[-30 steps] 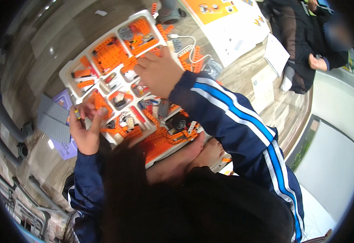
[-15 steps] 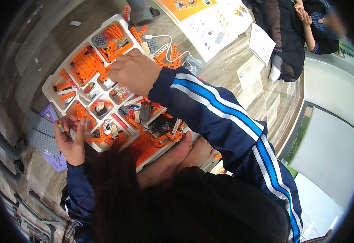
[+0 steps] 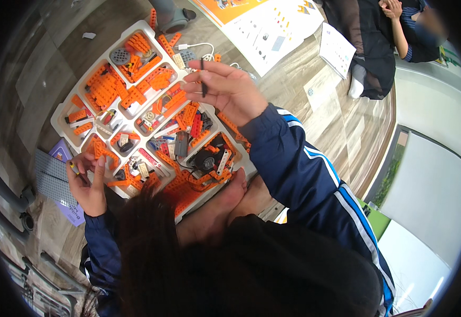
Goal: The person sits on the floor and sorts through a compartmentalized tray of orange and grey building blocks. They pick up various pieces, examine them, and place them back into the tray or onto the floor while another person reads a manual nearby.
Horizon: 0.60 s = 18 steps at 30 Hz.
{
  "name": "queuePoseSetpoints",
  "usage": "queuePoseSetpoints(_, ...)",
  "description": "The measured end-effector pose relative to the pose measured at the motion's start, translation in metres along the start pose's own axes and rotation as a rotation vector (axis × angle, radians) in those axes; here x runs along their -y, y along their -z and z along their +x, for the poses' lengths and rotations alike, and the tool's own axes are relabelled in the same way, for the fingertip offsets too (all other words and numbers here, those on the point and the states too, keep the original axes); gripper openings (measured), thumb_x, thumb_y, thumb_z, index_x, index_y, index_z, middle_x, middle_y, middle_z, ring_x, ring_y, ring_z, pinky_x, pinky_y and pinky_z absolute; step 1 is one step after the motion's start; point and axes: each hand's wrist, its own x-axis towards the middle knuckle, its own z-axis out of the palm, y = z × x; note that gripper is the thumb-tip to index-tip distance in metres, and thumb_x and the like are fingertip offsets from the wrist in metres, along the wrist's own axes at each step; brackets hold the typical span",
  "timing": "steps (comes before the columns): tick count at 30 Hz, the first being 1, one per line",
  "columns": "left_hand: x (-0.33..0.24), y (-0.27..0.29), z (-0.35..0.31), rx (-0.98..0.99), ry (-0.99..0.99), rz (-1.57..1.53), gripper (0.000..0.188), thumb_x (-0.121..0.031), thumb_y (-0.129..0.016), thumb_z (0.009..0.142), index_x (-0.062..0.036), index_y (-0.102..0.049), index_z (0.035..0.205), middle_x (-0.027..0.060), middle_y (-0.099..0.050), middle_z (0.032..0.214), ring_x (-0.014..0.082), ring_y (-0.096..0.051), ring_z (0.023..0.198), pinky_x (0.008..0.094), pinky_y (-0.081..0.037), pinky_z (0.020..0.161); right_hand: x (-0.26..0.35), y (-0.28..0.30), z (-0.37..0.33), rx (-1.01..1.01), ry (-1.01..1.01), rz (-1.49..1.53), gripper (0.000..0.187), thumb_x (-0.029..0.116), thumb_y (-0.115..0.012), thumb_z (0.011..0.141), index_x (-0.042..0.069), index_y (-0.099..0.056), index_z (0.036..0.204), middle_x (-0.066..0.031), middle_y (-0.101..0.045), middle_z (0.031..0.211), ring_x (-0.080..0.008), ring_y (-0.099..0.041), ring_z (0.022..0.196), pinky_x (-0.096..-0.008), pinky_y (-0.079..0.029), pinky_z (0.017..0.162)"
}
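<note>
My right hand (image 3: 233,91) is raised over the far right edge of a white compartment tray (image 3: 57,117), its fingers around a thin black rod (image 3: 203,79). The rod points away from me, apart from the tray. At the tray's near left edge, my left hand (image 3: 90,185) is half curled, palm up, with a small yellow piece (image 3: 74,168) at its fingers. Orange building bricks (image 3: 103,87) fill several tray compartments. Close by are grey, red and white pieces, and a dark grey block (image 3: 182,143) with a cable.
Grey baseplates (image 3: 53,174) and a purple booklet (image 3: 71,212) lie left of the tray. A large instruction sheet (image 3: 259,45), a smaller sheet (image 3: 337,53) and a white cable (image 3: 201,46) lie beyond. My bare feet (image 3: 230,193) touch the near side. Another person sits at the far right.
My right hand has lifted out of the tray toward the right, now with the black rod in its fingers. My left hand has barely moved.
</note>
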Motion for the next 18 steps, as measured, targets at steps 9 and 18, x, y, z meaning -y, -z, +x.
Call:
queuePoseSetpoints(9,0.0,-0.001,0.0,-0.009,-0.002,-0.005,0.037,0.004,-0.074,0.085,-0.0087,-0.04,0.091,0.0071,-0.059,0.101,0.0114,-0.054,0.087,0.0252,-0.044,0.08,0.002,0.016,-0.003,-0.004,0.015,0.106,0.059,0.039,-0.04,0.107,-0.01,-0.041,0.14,-0.0264,-0.052,0.139,-0.0346,-0.053,0.131,-0.0451,-0.044,0.113)
queuePoseSetpoints(18,-0.002,0.0,0.0,0.007,-0.027,0.017,0.035,0.005,-0.073,0.086,-0.0096,-0.041,0.09,0.0066,-0.06,0.102,0.0123,-0.056,0.09,0.0269,-0.045,0.083,0.001,0.016,-0.008,0.015,-0.013,0.188,0.068,0.048,-0.038,0.106,-0.01,-0.036,0.142,-0.0289,-0.045,0.144,-0.0382,-0.045,0.137,-0.0481,-0.037,0.117)
